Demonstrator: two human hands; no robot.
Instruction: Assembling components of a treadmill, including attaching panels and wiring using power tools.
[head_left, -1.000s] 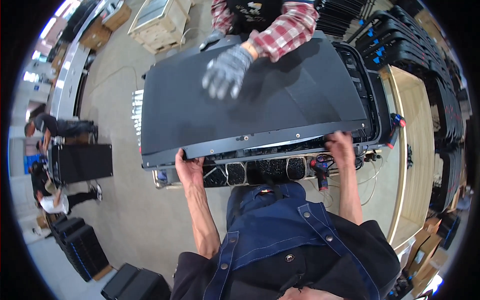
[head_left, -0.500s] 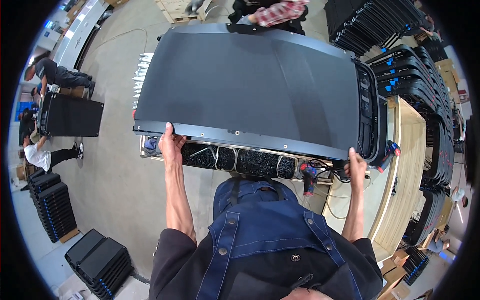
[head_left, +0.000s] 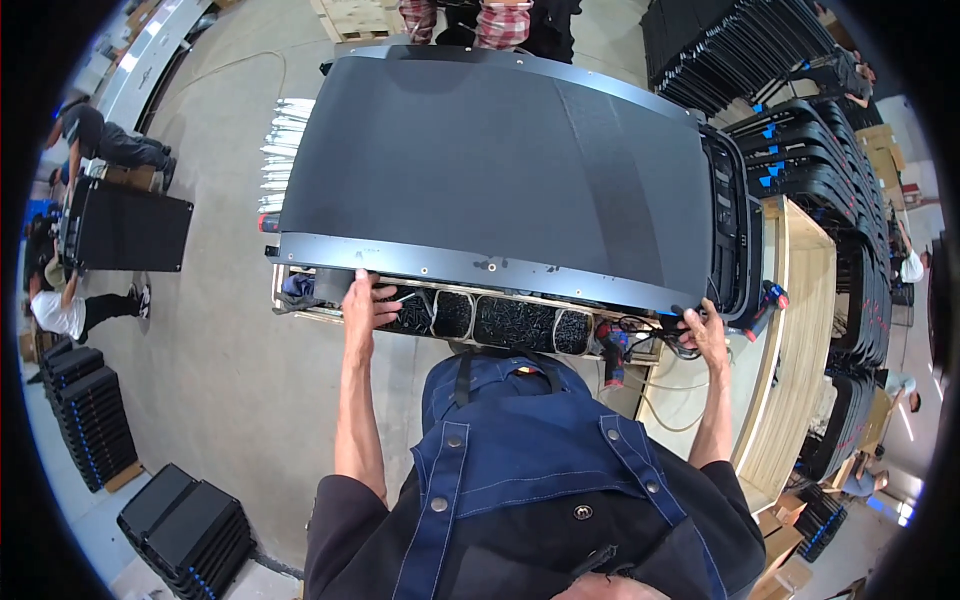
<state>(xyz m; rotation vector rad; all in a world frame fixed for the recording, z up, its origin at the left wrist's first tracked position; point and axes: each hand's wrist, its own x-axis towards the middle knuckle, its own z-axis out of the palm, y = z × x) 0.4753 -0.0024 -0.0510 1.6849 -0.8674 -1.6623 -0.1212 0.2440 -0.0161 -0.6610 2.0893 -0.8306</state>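
A treadmill deck (head_left: pixel 470 160) with a black running belt lies across a workbench in front of me. Its dark metal near side rail (head_left: pixel 470 264) has several screw holes and some smudges. At the left part of this rail is my left hand (head_left: pixel 364 312), its fingertips at the lower edge and its fingers spread. My right hand (head_left: pixel 706 338) is by the near right corner, fingers apart and slightly bent, touching or almost touching the rail's end. Neither hand appears to hold anything. The deck hides most of the bench.
Bins of dark screws (head_left: pixel 530 325) line the bench's near edge. A power driver (head_left: pixel 614 350) hangs beside cables; another driver (head_left: pixel 766 312) sits at right. A wooden crate (head_left: pixel 800 330) stands there. A co-worker's checked sleeves (head_left: pixel 503 25) are across the deck. Black frames (head_left: pixel 740 50) are stacked behind.
My left hand has loosened from the rail and shifted slightly right, its fingers spreading. My right hand has opened at the corner. The co-worker's sleeves have shifted left.
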